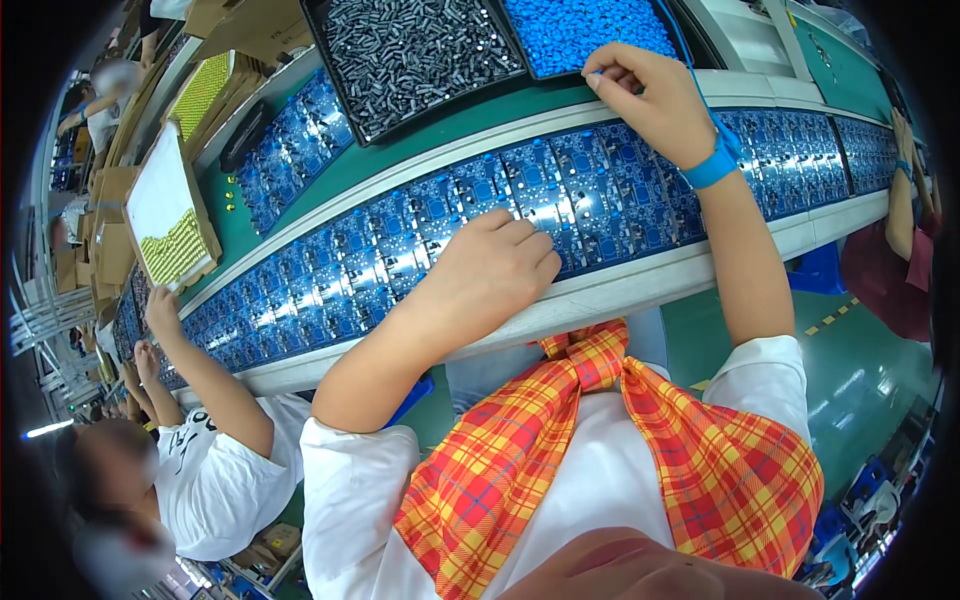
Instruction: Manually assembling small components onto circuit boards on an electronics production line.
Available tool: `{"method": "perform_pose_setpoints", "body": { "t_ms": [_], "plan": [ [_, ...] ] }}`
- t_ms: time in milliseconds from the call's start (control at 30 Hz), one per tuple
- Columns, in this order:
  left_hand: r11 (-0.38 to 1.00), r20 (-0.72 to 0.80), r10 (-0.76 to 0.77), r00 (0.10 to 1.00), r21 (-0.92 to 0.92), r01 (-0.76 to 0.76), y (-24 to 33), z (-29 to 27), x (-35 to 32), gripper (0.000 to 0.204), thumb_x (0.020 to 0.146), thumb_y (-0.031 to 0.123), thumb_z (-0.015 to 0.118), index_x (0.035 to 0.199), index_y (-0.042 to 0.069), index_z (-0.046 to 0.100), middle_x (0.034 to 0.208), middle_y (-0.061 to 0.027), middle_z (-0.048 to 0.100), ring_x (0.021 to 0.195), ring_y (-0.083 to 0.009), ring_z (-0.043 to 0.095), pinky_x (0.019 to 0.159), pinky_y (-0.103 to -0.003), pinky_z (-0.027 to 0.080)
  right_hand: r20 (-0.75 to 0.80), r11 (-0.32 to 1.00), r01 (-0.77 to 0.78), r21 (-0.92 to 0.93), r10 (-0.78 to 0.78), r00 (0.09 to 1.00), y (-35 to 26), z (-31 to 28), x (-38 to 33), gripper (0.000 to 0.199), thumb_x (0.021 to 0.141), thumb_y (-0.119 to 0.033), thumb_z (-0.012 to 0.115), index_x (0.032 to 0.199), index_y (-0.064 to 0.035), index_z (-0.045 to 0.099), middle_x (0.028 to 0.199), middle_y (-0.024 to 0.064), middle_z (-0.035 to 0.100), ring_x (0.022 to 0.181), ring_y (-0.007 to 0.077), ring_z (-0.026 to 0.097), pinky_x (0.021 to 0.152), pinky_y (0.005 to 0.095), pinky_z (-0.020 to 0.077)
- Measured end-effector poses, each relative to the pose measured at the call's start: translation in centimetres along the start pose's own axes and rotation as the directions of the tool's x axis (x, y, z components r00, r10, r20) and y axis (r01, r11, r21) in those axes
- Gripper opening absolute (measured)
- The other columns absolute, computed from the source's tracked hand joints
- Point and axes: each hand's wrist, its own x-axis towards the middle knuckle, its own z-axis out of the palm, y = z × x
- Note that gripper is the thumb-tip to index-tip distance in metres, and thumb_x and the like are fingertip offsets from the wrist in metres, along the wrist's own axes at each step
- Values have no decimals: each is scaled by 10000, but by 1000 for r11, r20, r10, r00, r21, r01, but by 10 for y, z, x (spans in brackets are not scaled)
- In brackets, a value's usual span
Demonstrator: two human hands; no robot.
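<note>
A long row of blue circuit boards [480, 190] runs along the rail in front of me. Over the middle of it, my left hand [495, 265] is closed, fingers curled down toward the boards; whatever its fingertips hold is hidden. My right hand [655, 105], with a blue wrist strap [712, 163], reaches to the near edge of a black tray of small blue disc-shaped components [590, 35]. Its thumb and fingers are pinched together, and anything between them is too small to make out. Left of that, another black tray holds dark cylindrical components [420, 65].
More circuit boards [295, 145] lie on the green bench behind the rail. At left stand cartons with a tray of yellow parts [175, 250]. A co-worker's arm [215, 385] reaches over the line at left, another's [900, 190] at far right. A pale rail [620, 290] edges the line.
</note>
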Motion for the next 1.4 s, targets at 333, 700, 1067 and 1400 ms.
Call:
{"method": "perform_pose_setpoints", "body": {
  "t_ms": [333,700,1067,1400],
  "plan": [
    [999,-14,-21,1000,-28,21,0,1,0,83,784,149,633,854,107,649,797,-32,576,814,-214,609,767,-346,471,-10,999,48,-20,-48,999,4,2,0,141,960,-178,695,1035,-61,720,830,20,679,715,96,582,670,247,494],
    [993,29,-59,998,-105,62,-5,-4,-4,41,802,138,634,834,126,656,805,-21,600,858,-204,622,796,-343,463,11,998,43,-49,-43,999,2,3,-3,145,963,-178,690,1053,-69,722,843,27,685,739,104,606,692,250,507],
    [973,45,-61,997,-220,70,-6,-3,-1,85,822,143,630,885,113,679,793,-34,612,831,-226,638,772,-359,474,16,996,83,-41,-82,996,5,1,-4,146,966,-168,684,1070,-75,727,875,34,702,786,118,644,729,254,526],
    [970,28,-26,999,-241,32,-7,-1,0,57,817,144,629,844,103,660,784,-32,611,820,-227,639,759,-361,477,7,995,68,-71,-68,998,2,0,-4,139,971,-166,685,1061,-80,746,895,41,721,802,127,664,742,265,538]
  ]
}}
